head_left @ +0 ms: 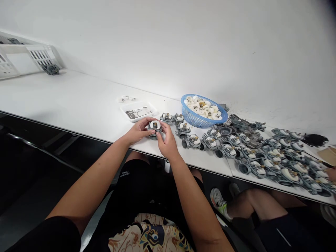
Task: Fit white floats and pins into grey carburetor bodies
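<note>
Between my two hands, near the table's front edge, is a grey metal carburetor body (151,137) with a white plastic float (155,125) and a small brass-coloured part on top. My left hand (140,131) grips its left side, the thumb along the front. From the right, my right hand (167,140) closes on it with the thumb at the front. The fingers hide part of the underside. Just behind my hands sits a white tray (153,111) with thin metal pins (138,112). Similar carburetor bodies with floats (194,140) stand right of my right hand.
A blue basket (201,122) of white floats (203,106) stands by the wall. Many carburetor bodies (273,164) crowd the right side. A few white floats (126,98) lie behind the tray. White racks (23,59) are far left. Another person's leg (258,204) shows at lower right.
</note>
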`<state>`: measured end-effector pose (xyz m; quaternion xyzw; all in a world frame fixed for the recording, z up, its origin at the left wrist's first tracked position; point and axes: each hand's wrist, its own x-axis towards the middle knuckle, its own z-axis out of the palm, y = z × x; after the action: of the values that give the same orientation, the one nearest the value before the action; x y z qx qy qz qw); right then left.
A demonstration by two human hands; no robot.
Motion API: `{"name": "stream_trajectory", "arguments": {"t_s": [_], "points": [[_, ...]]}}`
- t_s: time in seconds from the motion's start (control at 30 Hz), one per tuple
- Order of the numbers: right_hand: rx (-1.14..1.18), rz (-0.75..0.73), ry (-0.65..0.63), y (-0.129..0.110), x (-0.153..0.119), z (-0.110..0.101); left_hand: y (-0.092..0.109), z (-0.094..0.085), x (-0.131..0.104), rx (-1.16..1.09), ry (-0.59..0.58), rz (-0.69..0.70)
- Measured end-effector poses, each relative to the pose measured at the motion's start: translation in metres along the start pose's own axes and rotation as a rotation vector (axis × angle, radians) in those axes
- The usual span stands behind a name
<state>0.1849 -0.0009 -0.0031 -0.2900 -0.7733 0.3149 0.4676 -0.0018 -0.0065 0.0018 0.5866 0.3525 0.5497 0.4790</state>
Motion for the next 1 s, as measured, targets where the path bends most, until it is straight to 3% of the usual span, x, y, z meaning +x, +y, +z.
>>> {"name": "stream_trajectory", "arguments": {"t_s": [0.47, 0.67, 0.8, 0.9, 1.0], "points": [[-0.017, 0.037, 0.032, 0.002, 0.002, 0.001, 0.003, 0.006, 0.001, 0.082, 0.096, -0.136], [-0.17, -0.051, 0.233, -0.007, -0.002, 0.004, 0.001, 0.006, 0.001, 0.145, 0.1, -0.098], [-0.268, -0.18, 0.34, -0.033, 0.016, -0.003, 0.0, 0.006, 0.001, 0.186, 0.097, -0.089], [-0.382, -0.182, 0.155, -0.06, 0.061, -0.009, 0.0, 0.005, 0.0, 0.184, 0.084, -0.1], [-0.532, -0.066, -0.191, -0.074, 0.123, 0.004, 0.001, 0.005, -0.002, 0.165, 0.065, -0.122]]}}
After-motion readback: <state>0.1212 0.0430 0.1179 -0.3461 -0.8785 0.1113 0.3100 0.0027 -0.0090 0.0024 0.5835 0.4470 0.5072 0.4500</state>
